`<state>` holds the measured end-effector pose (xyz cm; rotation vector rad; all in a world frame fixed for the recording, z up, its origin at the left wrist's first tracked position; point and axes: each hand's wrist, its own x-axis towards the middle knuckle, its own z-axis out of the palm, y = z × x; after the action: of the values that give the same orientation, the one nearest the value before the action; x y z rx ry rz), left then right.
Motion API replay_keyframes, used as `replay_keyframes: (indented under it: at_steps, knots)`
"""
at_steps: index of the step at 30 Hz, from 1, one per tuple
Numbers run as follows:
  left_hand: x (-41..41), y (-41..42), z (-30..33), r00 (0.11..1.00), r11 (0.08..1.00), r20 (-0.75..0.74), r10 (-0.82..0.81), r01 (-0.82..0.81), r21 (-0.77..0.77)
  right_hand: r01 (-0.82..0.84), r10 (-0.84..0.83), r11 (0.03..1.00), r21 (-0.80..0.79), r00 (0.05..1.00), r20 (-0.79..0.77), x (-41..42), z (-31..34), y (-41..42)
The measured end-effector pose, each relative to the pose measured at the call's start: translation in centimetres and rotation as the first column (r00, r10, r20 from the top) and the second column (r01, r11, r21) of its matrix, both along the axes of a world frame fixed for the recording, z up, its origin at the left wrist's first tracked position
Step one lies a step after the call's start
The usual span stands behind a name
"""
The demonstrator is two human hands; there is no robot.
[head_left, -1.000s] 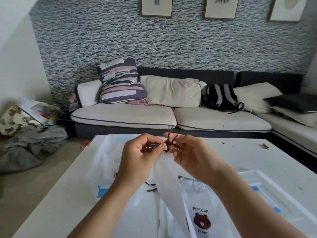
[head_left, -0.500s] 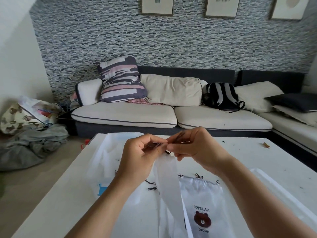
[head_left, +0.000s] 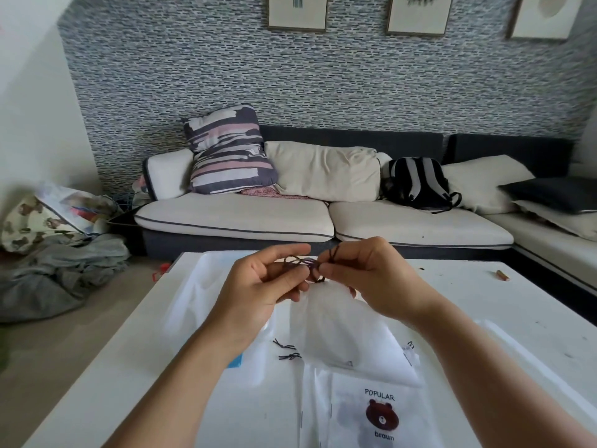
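Both hands are raised over the white table (head_left: pixel 113 367). My left hand (head_left: pixel 258 286) and my right hand (head_left: pixel 371 279) pinch the dark drawstring (head_left: pixel 303 263) at the mouth of a small white translucent pouch (head_left: pixel 339 328), which hangs below my fingers. The cord forms loops between the fingertips. A second white pouch with a brown bear print and the words POPULAR and broun (head_left: pixel 381 415) lies flat on the table under my right forearm. Short dark cord pieces (head_left: pixel 287 350) lie on the table below the left wrist.
Clear plastic bags (head_left: pixel 200 302) lie spread on the table, one with a blue label (head_left: pixel 235 362). A small brown stub (head_left: pixel 502 275) rests at the far right. Beyond stands a sofa (head_left: pixel 242 218) with cushions and a backpack (head_left: pixel 416 184); clothes (head_left: pixel 58 273) lie on the floor at left.
My hands have drawn slightly apart and the cord loops now show between them. The pouch hangs wider and fuller below the fingers than before.
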<state>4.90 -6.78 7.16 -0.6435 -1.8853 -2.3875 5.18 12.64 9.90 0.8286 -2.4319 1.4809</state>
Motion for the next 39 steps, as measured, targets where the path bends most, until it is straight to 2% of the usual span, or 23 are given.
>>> replay_keyframes:
  at_steps: [3, 6, 12, 15, 16, 20, 22, 26, 30, 35, 39]
  knots:
    - [-0.4, -0.6, -0.1, 0.999, 0.998, -0.01, -0.053, 0.053, -0.03, -0.06, 0.084, 0.976, -0.211, 0.991, 0.105, -0.5, -1.4, -0.1]
    - [-0.8, -0.7, -0.5, 0.993, 0.991, -0.092, 0.072, -0.081, -0.104, -0.087, 0.155, 0.941, -0.327, 0.97, 0.189, -1.0, -2.4, -0.3]
    - [-0.6, 0.0, -1.0, 0.91, 0.919, -0.326, 0.255, -0.334, -0.211, -0.092, 0.195, 0.913, -0.398, 0.955, 0.224, -0.7, -2.4, -1.2]
    - [-0.6, -0.1, -1.4, 0.831, 0.866, -0.483, 0.276, -0.433, -0.25, -0.065, 0.178, 0.912, -0.406, 0.952, 0.249, -0.9, -2.5, -1.3]
    - [-0.5, -0.1, -1.5, 0.826, 0.859, -0.491, 0.277, -0.441, -0.259, -0.056, 0.175, 0.912, -0.407, 0.949, 0.262, -1.0, -2.6, -1.4]
    - [0.2, 0.5, -1.7, 0.929, 0.912, -0.286, 0.235, -0.312, -0.265, -0.017, 0.142, 0.916, -0.401, 0.948, 0.284, -1.3, -3.0, -1.4]
    - [0.2, 0.7, -1.8, 0.95, 0.93, -0.234, 0.208, -0.267, -0.254, -0.014, 0.131, 0.92, -0.391, 0.952, 0.275, -1.3, -3.0, -1.3]
    - [-0.1, 0.6, -1.8, 0.99, 0.969, -0.031, 0.134, -0.138, -0.206, -0.008, 0.126, 0.933, -0.361, 0.944, 0.304, -1.2, -3.2, -1.0]
    - [-0.4, 0.6, -2.0, 0.992, 0.981, 0.034, 0.123, -0.117, -0.156, 0.013, 0.103, 0.939, -0.343, 0.942, 0.318, -1.2, -3.2, -0.6]
    - [-0.7, 1.0, -2.2, 0.981, 0.97, 0.039, 0.191, -0.182, -0.164, 0.134, -0.109, 0.983, -0.129, 0.976, 0.186, -1.1, -2.7, -0.6]
    - [-0.4, 1.4, -2.2, 0.975, 0.975, 0.136, 0.174, -0.151, -0.165, 0.242, -0.243, 0.969, 0.046, 0.969, 0.038, -0.7, -2.3, -0.9]
